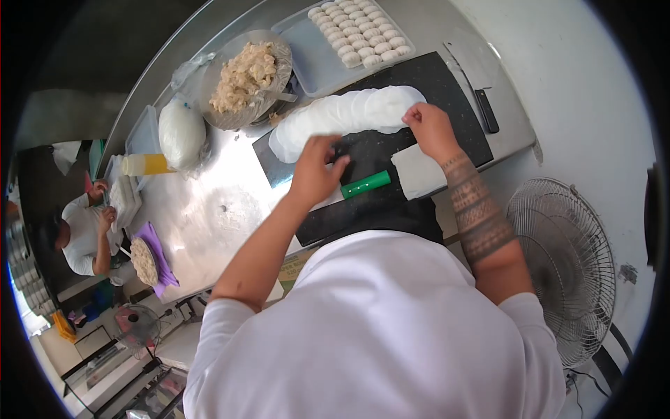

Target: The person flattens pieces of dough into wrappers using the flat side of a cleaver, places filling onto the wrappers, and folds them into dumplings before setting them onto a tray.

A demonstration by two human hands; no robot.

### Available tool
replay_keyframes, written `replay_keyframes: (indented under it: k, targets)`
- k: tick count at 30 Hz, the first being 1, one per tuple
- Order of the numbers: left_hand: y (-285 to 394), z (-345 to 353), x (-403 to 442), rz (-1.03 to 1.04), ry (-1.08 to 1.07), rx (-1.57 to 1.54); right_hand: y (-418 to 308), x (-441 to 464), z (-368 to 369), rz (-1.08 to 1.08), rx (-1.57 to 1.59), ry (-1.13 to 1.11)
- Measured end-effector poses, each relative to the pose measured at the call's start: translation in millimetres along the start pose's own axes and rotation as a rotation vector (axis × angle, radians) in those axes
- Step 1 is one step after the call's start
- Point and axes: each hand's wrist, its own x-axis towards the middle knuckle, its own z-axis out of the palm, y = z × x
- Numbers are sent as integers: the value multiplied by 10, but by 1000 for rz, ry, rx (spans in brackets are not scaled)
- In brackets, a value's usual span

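A long row of overlapping thin white rounds [342, 117] lies across the black board [453, 91]. At the row's right end is my right hand [430, 126], its thumb and fingertips pressed together at the edge of the last round. My left hand [321, 167] hovers by the near edge of the row, thumb and fingers apart, holding nothing. Between my hands lies a tool with a green handle [366, 184]. A stack of white square sheets [419, 171] rests on the board's near edge, below my right hand.
Behind the board are a tray of white dumplings [359, 31] and a bowl of filling [244, 77]. A knife [486, 112] lies right. A white bag [181, 133] and yellow bottle [148, 165] stand left. A co-worker [84, 227] is far left; a fan [562, 272] stands right.
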Motion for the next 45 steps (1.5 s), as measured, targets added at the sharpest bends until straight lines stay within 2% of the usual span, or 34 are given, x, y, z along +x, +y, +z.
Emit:
replay_keyframes:
  k: [4,7,10,13,16,21,24,26,29,31,33,35,36,37,39,42,43,45]
  targets:
    - [-152,-119,-773,-135,52,-47,-165,389,58,55,-255,-102]
    - [-285,-219,-1130,-313,153,-65,-412,627,148,268,-391,-59]
    - [-315,-317,-1316,-418,185,-95,-386,732,306,261,-487,-50]
    - [-312,-406,-1394,-409,203,-85,-204,815,351,253,-526,-83]
    - [-352,-418,-1426,-397,236,-131,-7,960,260,186,-576,-264]
    - [-397,-473,-1377,-363,232,-208,131,656,-63,115,-621,18]
    - [-438,-504,-1309,-354,197,-238,288,445,-226,200,-320,309]
    - [-430,-505,-1226,-362,157,-253,487,370,-360,156,-227,388]
    - [-488,-406,-1103,-439,59,-474,310,178,-469,166,96,445]
    - [-371,-400,-950,-467,34,-677,-120,27,-440,173,350,463]
    - [-286,-329,-814,-504,59,-970,-513,-127,-196,131,416,322]
    - [-289,-268,-703,-566,58,-1347,-1052,-371,310,6,548,32]
    - [-265,-294,-682,-591,43,-1474,-1527,-525,490,53,412,-180]
    - [-215,-347,-649,-613,26,-1604,-1687,-596,741,16,526,-293]
    - [-115,-495,-637,-647,73,-1760,-2092,-426,925,-204,369,-180]
    - [-153,-693,-771,-461,-24,-850,-2137,373,1189,-669,-108,93]
    - [-28,-854,-832,-421,-48,-376,-2153,568,1239,-738,-377,94]
    - [-88,-1056,-932,28,-72,22,-2099,857,1442,-611,-612,-42]
